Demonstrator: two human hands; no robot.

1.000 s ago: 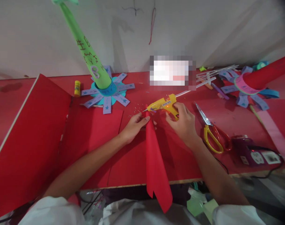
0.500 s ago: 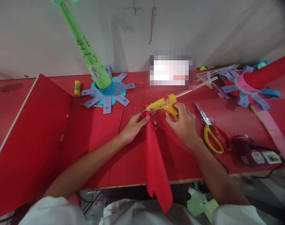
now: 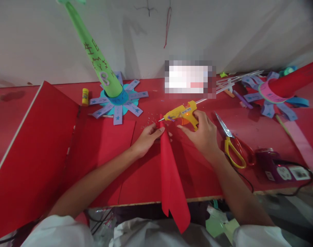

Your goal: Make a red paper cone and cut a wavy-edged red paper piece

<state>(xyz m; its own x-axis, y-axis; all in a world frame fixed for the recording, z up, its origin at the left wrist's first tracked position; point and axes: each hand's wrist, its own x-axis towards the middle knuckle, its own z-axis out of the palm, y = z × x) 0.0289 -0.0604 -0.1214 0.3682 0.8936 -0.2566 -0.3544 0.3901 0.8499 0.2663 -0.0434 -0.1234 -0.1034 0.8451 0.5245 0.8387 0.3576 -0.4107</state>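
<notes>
A red paper cone (image 3: 171,178) lies across the table's front edge, its narrow end pointing away from me and its wide end hanging over. My left hand (image 3: 148,137) pinches it near the narrow tip. In my right hand (image 3: 204,135) is a yellow glue gun (image 3: 180,112), gripped by its handle. The nozzle is at the tip of the cone, just above my left fingers; whether it touches the paper I cannot tell. A clear glue stick sticks out of the gun's back.
Scissors (image 3: 232,144) and a purple device (image 3: 281,168) with a cord lie right. A green cone (image 3: 102,65) on a petalled base and a yellow glue tube (image 3: 85,97) stand back left. A red board (image 3: 40,151) rises at left. Glue sticks lie back right.
The glue gun has shifted slightly right, and its glue stick now reaches less far back. My right thumb has moved a little left. My left hand and the cone are in the same place.
</notes>
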